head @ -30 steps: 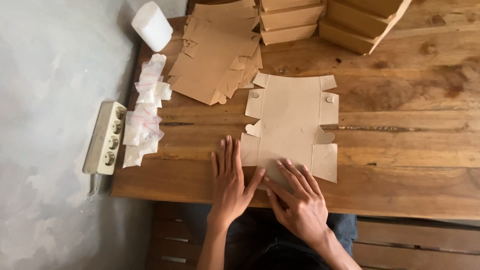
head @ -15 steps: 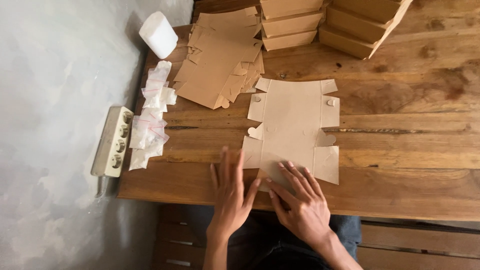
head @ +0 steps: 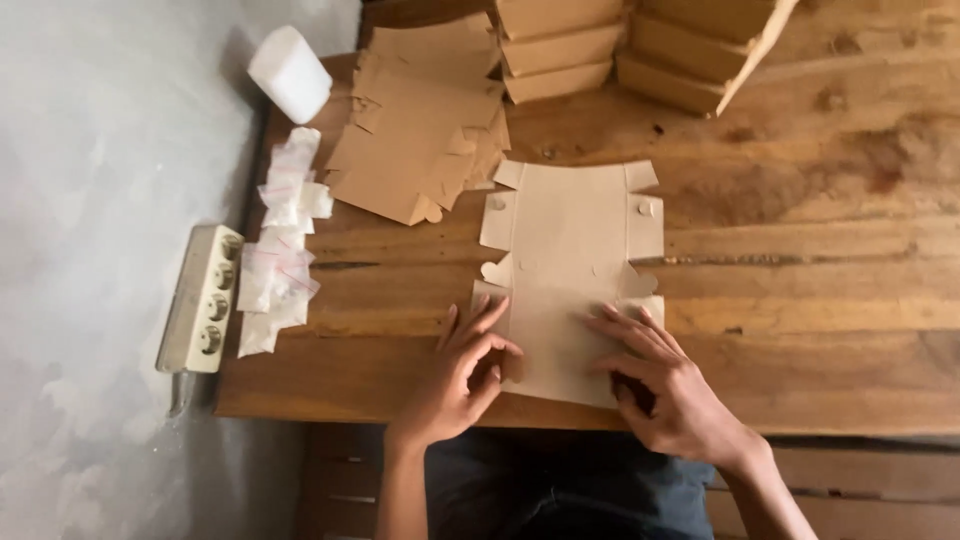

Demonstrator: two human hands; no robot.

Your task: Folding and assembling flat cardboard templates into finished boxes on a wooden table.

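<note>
The flat box blank (head: 570, 270) is matt brown cardboard; the bench (head: 800, 270) is grained, worn wood; the small bags (head: 280, 240) are glossy clear plastic.

Flat box blank (head: 570, 270) lay mid-tabletop (head: 830, 340), near edge under left hand (head: 460, 385) and right hand (head: 670, 395). Behind and left of it, stack of blanks (head: 415, 150); folded boxes (head: 640, 45) along far edge. Left of all, small bags (head: 278, 245) by tabletop edge, power strip (head: 200, 300) just past it.
</note>
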